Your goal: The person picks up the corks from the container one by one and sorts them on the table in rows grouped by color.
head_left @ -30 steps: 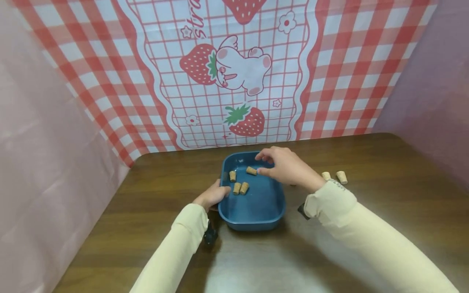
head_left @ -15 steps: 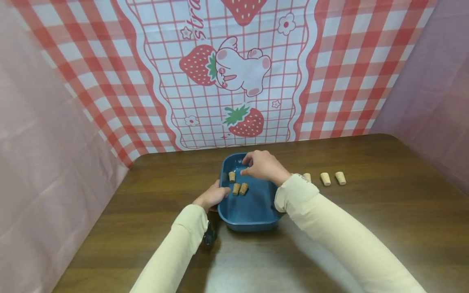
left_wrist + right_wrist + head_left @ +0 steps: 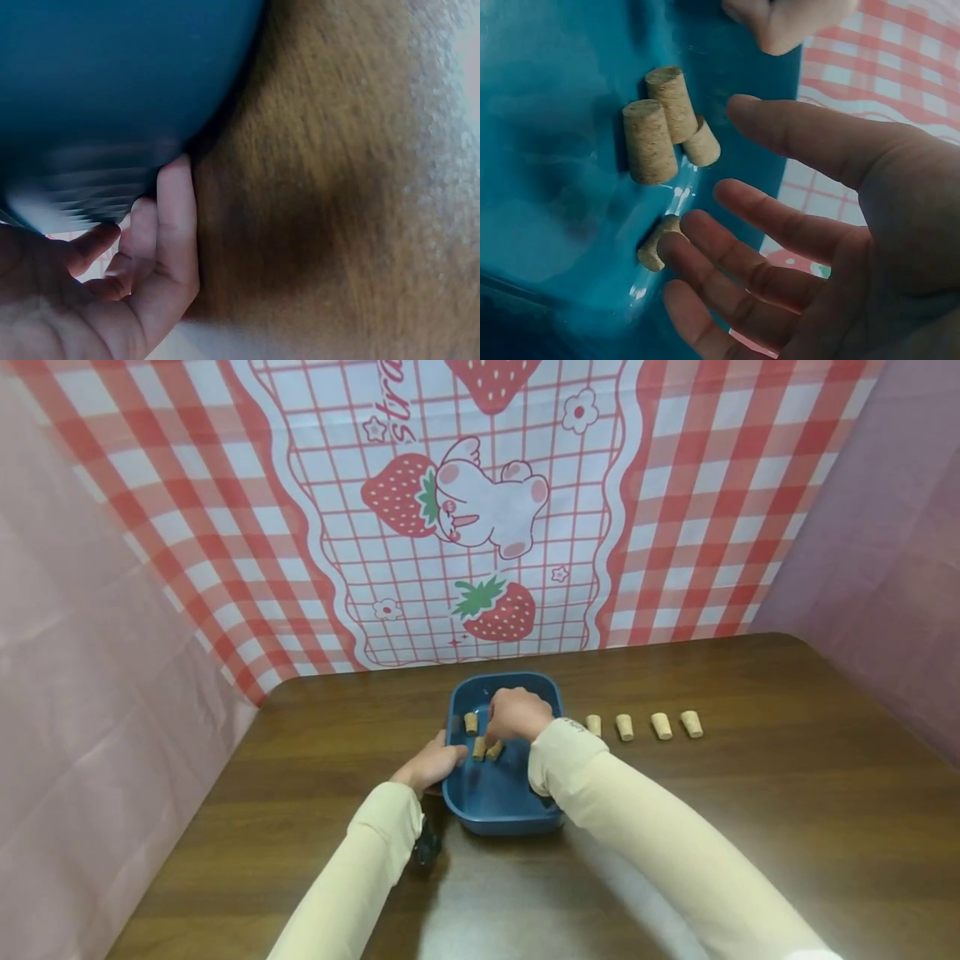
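Observation:
A blue tray stands on the wooden table. My left hand grips its left side, the thumb over the rim; in the left wrist view the fingers lie against the outer wall near the table. My right hand is inside the tray, over the corks. In the right wrist view its fingers are spread and loosely bent, holding nothing. Two corks stand in front of the thumb with a third cork behind, and another cork lies by the fingertips. The right hand hides part of the tray in the head view.
Several paler corks stand in a row on the table, right of the tray. A checked strawberry cloth hangs behind the table's far edge. Pink cloth hangs at the left side.
My right hand has moved left and down into the tray, covering the cork that was at its fingertips. More of the table corks show beside the sleeve. The left hand keeps its hold.

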Demonstrator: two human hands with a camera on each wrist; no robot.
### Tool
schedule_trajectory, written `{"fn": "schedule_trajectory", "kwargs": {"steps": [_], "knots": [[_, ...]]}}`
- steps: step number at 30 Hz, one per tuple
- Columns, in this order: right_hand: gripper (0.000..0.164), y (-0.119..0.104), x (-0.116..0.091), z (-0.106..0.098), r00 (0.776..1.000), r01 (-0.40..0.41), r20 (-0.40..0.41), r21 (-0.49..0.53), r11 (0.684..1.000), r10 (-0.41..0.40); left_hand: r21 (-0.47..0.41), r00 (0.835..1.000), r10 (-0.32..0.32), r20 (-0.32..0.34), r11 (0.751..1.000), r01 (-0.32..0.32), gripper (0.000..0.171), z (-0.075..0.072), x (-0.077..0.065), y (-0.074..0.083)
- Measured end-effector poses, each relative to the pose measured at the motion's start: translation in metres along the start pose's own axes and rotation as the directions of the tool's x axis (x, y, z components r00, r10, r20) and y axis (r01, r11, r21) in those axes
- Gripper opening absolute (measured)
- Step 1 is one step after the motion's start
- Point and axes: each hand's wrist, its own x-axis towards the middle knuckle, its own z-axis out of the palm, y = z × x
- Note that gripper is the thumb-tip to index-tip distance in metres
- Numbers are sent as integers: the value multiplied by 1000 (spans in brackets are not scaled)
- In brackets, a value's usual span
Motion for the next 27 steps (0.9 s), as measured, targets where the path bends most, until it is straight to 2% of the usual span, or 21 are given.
{"fn": "schedule_trajectory", "kwargs": {"steps": [6, 12, 19, 27], "knots": [[32, -6, 5, 6, 998, -53, 41, -45, 998, 55, -16, 999, 45, -4, 999, -45, 55, 0, 2, -1], [29, -8, 8, 12, 995, -74, 57, -66, 995, 78, -28, 997, 73, -1, 997, -73, 49, 2, 1, -1], [35, -7, 13, 18, 991, -116, 62, -83, 990, 121, -25, 998, 65, 2, 998, -65, 50, 2, 0, -1], [38, -6, 21, 26, 993, -106, 31, -119, 987, 110, -25, 999, 51, -7, 998, -51, 56, 1, 0, -1]]}}
